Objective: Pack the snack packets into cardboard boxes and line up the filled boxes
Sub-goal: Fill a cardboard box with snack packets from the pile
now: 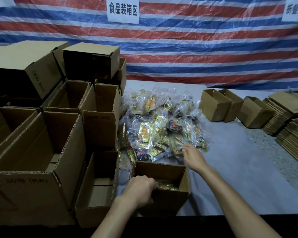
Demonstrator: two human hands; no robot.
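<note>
1. The left hand (141, 188) is nearest, at the near edge of the table (239, 169). Its fingers curl over the near-left rim of a small open box (170, 201) and grip it, probably to stop the light carton sliding while it is filled.
2. Gold packets (167, 185) lie in the bottom of that box, so I judge it partly filled, with room left.
3. The right hand (193, 156) reaches past the box's far right corner to the near right fringe of the pile of snack packets (158, 127). Its fingers stretch forward onto the wrappers, but the tips are blurred and I cannot tell whether they pinch one.
4. The pile lies mid-table, right up against the box's far wall, which keeps each reach short.
5. At the table's left side, larger empty cartons (41, 143) are stacked with their openings up or sideways, ready to hand.
6. Toward the far right corner, small boxes (230, 107) stand side by side in a row. I cannot see whether they are filled. Stacks of flat cardboard (286, 121) lie along the right edge.
7. A striped tarp (196, 48) hangs behind the far edge.
</note>
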